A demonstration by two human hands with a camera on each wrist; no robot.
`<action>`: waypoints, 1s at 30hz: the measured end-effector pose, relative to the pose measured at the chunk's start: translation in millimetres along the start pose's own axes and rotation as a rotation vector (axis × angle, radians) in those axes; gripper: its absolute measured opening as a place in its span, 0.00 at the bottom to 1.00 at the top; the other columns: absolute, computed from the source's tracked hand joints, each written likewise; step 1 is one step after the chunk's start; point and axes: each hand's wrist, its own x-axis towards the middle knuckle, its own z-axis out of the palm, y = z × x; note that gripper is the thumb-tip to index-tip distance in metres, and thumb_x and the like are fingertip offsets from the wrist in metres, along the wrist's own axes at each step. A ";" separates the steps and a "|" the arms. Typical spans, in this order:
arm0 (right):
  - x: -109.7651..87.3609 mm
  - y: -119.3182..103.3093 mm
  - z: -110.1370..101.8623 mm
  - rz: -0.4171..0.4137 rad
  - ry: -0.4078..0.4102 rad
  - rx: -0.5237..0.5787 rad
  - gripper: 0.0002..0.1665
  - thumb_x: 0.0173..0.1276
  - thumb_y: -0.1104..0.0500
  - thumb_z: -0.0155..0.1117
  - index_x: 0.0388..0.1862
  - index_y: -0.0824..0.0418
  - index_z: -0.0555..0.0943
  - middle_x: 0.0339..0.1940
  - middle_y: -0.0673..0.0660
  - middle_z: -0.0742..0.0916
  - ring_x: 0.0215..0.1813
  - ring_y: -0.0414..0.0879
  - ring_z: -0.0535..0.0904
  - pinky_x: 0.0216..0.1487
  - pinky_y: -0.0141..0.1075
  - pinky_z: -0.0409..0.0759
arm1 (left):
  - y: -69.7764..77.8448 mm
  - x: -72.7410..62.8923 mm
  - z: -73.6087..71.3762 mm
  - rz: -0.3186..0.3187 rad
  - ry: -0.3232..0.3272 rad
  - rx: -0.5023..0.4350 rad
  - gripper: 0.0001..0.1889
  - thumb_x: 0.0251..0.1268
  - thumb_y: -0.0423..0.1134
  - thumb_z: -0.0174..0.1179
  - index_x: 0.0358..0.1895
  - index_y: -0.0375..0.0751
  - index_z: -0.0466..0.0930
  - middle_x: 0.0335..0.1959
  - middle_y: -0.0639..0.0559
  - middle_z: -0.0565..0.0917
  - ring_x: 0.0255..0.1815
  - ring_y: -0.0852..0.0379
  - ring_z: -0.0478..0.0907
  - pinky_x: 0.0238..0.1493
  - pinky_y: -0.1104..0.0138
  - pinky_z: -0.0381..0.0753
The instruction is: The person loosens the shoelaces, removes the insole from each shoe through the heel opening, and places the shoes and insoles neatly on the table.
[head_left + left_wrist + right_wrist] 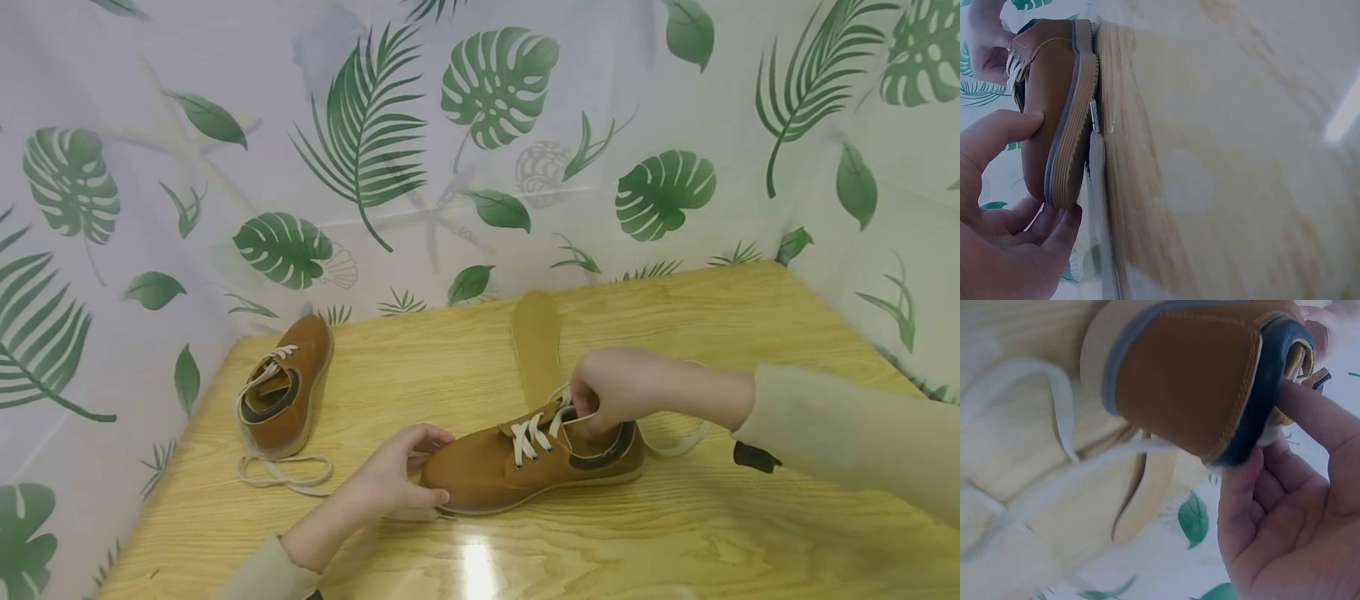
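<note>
A brown leather shoe point(480, 467) with pale laces and a dark padded collar lies sole-down on the table, toe to the left. My left hand point(401, 471) grips its toe, thumb on the near side and fingers around the front, as the left wrist view shows. At the other end, my right hand point(618, 387) holds the shoe's far collar edge. In the right wrist view one digit reaches into the opening while other fingers point(1241, 487) lie outside the collar. What those inside fingertips touch is hidden.
A matching brown shoe point(288, 387) stands at the table's left, a loose lace point(285, 479) beside it. Behind the held shoe lies a flat tan insole point(536, 337). Another lace point(686, 442) trails near the heel. A leaf-print cloth point(450, 167) hangs behind the table.
</note>
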 end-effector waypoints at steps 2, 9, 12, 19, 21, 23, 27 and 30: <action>-0.7 -0.7 -1.2 -0.013 -0.002 -0.039 0.14 0.60 0.57 0.82 0.22 0.50 0.83 0.23 0.43 0.83 0.27 0.37 0.73 0.30 0.30 0.73 | -0.4 0.2 1.1 0.002 0.008 0.004 0.33 0.58 0.27 0.76 0.68 0.32 0.73 0.66 0.39 0.79 0.71 0.37 0.74 0.79 0.42 0.72; -2.9 2.5 -0.4 -0.038 0.002 -0.040 0.13 0.58 0.56 0.82 0.23 0.50 0.83 0.24 0.42 0.83 0.28 0.36 0.73 0.31 0.30 0.73 | -2.2 -0.7 5.9 0.004 0.019 -0.006 0.33 0.58 0.27 0.76 0.68 0.33 0.73 0.66 0.39 0.79 0.71 0.38 0.74 0.79 0.42 0.72; -4.8 4.8 1.3 -0.040 0.008 0.021 0.12 0.59 0.56 0.81 0.24 0.51 0.83 0.24 0.42 0.84 0.29 0.36 0.73 0.32 0.29 0.73 | -3.2 -1.6 6.9 0.007 0.019 -0.004 0.34 0.58 0.27 0.75 0.68 0.33 0.73 0.66 0.39 0.79 0.71 0.38 0.74 0.79 0.42 0.72; -7.0 3.4 4.6 0.020 0.044 0.125 0.12 0.63 0.55 0.78 0.25 0.52 0.82 0.22 0.42 0.82 0.26 0.36 0.71 0.28 0.29 0.71 | -3.2 -1.7 5.2 0.006 0.021 -0.006 0.34 0.58 0.27 0.75 0.69 0.33 0.72 0.66 0.39 0.79 0.71 0.37 0.74 0.79 0.42 0.72; -6.6 2.6 4.4 0.037 0.041 0.160 0.12 0.64 0.54 0.78 0.25 0.53 0.83 0.22 0.42 0.81 0.25 0.36 0.70 0.28 0.29 0.70 | -2.5 -1.7 4.0 0.002 0.023 -0.009 0.34 0.58 0.27 0.75 0.69 0.32 0.72 0.66 0.38 0.79 0.71 0.37 0.74 0.79 0.42 0.72; -5.9 3.9 4.0 0.048 0.038 0.198 0.10 0.64 0.54 0.77 0.27 0.54 0.85 0.22 0.43 0.81 0.25 0.36 0.70 0.28 0.29 0.70 | -1.3 -1.7 2.9 -0.002 0.022 -0.009 0.34 0.58 0.26 0.75 0.69 0.32 0.73 0.66 0.38 0.79 0.71 0.37 0.74 0.79 0.42 0.72; -4.0 9.7 3.7 0.051 0.036 0.304 0.08 0.63 0.56 0.77 0.31 0.59 0.87 0.24 0.45 0.83 0.27 0.38 0.70 0.30 0.31 0.72 | 0.9 -1.6 1.4 -0.011 0.015 -0.016 0.34 0.58 0.26 0.75 0.69 0.33 0.73 0.66 0.39 0.78 0.71 0.37 0.74 0.80 0.42 0.71; -2.8 13.3 3.6 0.054 0.038 0.395 0.09 0.63 0.58 0.77 0.32 0.62 0.88 0.23 0.44 0.82 0.27 0.39 0.70 0.31 0.32 0.72 | 2.3 -1.6 0.4 -0.023 0.013 -0.023 0.34 0.58 0.27 0.75 0.69 0.34 0.73 0.66 0.39 0.78 0.72 0.37 0.74 0.80 0.41 0.71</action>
